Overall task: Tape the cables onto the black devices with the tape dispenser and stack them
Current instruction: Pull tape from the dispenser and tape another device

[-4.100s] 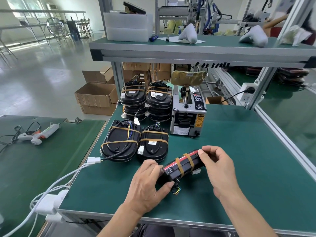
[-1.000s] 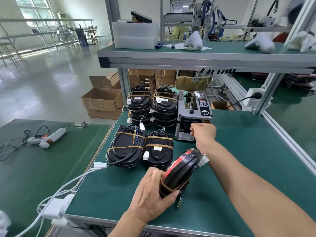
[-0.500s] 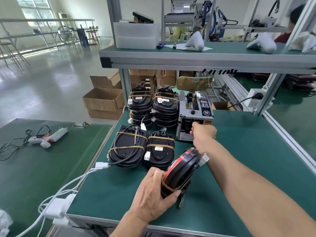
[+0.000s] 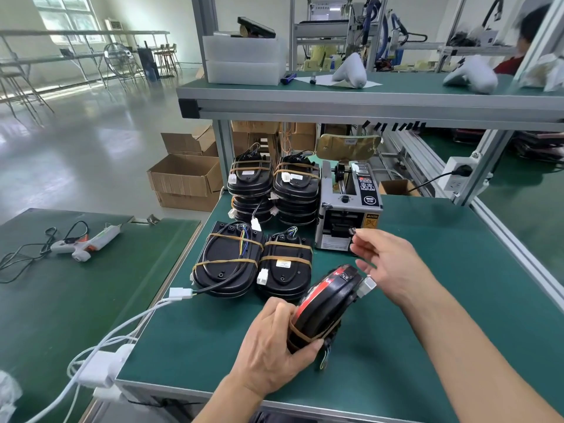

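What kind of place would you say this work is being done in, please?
Most likely a factory assembly workstation: a green-matted bench under an aluminium-frame shelf, stacks of taped black devices beside an electric tape dispenser, and cardboard boxes on the floor.

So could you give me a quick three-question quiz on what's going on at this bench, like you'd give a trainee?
1. True or false: the left hand grips a black device stood on its edge.
2. What does the right hand hold in front of the tape dispenser? A) a glue gun B) a small piece of tape C) a cardboard box
3. How many black devices lie flat side by side just left of the held one?

Key: 1 true; 2 B, the fingers appear to pinch a small piece of tape; 3 two, the wide one and the narrower one.
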A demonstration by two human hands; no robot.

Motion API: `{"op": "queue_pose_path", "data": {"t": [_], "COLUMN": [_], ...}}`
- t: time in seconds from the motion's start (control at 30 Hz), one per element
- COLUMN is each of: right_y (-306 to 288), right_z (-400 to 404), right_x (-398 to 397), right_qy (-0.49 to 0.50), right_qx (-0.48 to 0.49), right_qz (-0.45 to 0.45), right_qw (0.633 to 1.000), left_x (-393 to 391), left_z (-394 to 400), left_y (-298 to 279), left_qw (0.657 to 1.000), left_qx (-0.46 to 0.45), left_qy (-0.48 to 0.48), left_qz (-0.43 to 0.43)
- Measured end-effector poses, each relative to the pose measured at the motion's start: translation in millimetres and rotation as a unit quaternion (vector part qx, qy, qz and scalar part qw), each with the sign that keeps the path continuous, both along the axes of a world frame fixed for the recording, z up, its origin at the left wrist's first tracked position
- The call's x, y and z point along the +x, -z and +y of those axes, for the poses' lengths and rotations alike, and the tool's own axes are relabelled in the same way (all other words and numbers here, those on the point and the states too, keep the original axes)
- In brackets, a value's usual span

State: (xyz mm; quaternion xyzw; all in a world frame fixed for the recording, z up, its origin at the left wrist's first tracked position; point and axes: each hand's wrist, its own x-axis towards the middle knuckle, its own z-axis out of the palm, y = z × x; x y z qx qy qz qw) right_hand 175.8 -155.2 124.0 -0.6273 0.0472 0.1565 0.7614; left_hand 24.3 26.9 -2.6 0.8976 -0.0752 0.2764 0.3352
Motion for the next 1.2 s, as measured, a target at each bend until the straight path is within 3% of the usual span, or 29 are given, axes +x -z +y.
{"op": "queue_pose_path", "data": {"t": [0.13, 0.27, 0.8, 1.2], "right_y": [-24.3, -25.7, -23.4, -19.5], "right_z": [-28.6, -34.6, -23.8, -19.0], "right_x": [-54.3, -73.7, -83.8, -85.4], "right_qy": [-0.096, -0.112, -0.088, -0.053], "right_qx": [0.010, -0.005, -0.085, -0.077], "right_qz": [-0.051, -0.085, -0.127, -0.107], "right_qw": [0.994, 0.990, 0.984, 0.990], "left_x": [-0.2, 1.2, 0.6, 0.6], "left_z": [-0.5, -1.1, -3.8, -3.2], "left_y": [1.1, 1.4, -2.4, -2.1], "left_qw": [1.000, 1.000, 1.000, 1.000], "left_qx": [0.004, 0.010, 0.007, 0.005], "left_qy": [0.008, 0.004, 0.005, 0.002], "left_qz": [-0.020, -0.019, -0.023, -0.019]}}
